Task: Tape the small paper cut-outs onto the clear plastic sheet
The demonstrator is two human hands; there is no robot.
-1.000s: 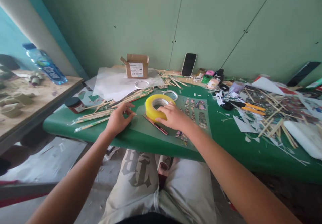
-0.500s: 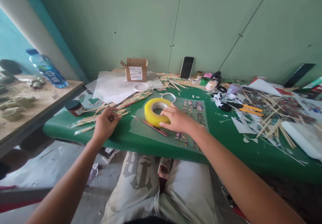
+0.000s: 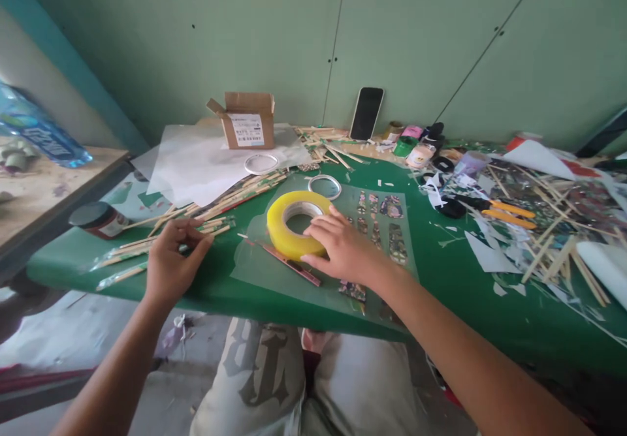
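Observation:
My right hand [image 3: 337, 243] grips the near right side of a yellow roll of tape [image 3: 284, 227], fingers at its core and thumb low on its outer side. The roll rests on a clear sheet [image 3: 274, 276] bearing several dark patterned cut pieces [image 3: 398, 243]. A reddish slim cutter [image 3: 298, 269] lies just in front of the roll. Over thin wooden sticks [image 3: 130, 250] with clear wrapping at their ends, my left hand [image 3: 174, 256] has its fingers curled toward the thumb. What its fingertips hold, if anything, is hidden.
A dark jar [image 3: 100, 219] stands at the left. Behind are white paper [image 3: 196, 162], an open cardboard box [image 3: 249, 123], silvery rings [image 3: 324, 187] and a phone [image 3: 367, 113] against the wall. Orange-handled pliers [image 3: 509, 213], scraps and sticks crowd the right.
The view has shifted a little closer and to the right. My right hand stays on the tape roll, and my left hand stays over the sticks with its fingers curled.

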